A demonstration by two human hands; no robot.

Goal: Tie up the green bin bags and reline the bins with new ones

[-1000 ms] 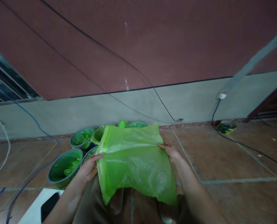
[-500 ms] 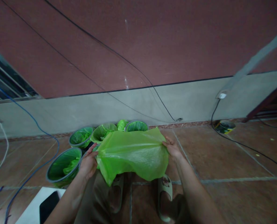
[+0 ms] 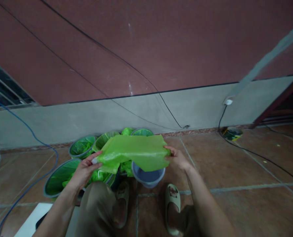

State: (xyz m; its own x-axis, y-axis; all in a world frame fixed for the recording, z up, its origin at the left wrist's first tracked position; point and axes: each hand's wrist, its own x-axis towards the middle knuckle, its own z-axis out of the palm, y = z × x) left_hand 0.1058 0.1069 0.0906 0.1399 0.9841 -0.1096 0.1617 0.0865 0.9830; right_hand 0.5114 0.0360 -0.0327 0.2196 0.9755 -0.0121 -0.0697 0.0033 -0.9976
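A green plastic bag (image 3: 134,149) is stretched sideways between my two hands. My left hand (image 3: 86,168) pinches its left end, where a small whitish bit shows by the fingers. On the other side my right hand (image 3: 177,157) grips the bag's right edge with thumb and fingers. Under the bag stands a pale bluish bin (image 3: 148,181), its far rim hidden. To the left are several bins with green liners, among them a front one (image 3: 60,177) and a back one (image 3: 81,148). Another lined bin (image 3: 142,132) shows behind the bag.
Slippered feet (image 3: 173,197) rest on the brown tiles. A white board (image 3: 34,219) with a dark object lies at lower left, near a blue cable (image 3: 41,174). A dark can (image 3: 232,133) and a black cable (image 3: 250,154) are at right by the wall (image 3: 198,108).
Both hands have lifted the bag's lower edge upward and away, and it now looks narrower front to back. The pale bin beneath has come into view. The camera view has shifted slightly.
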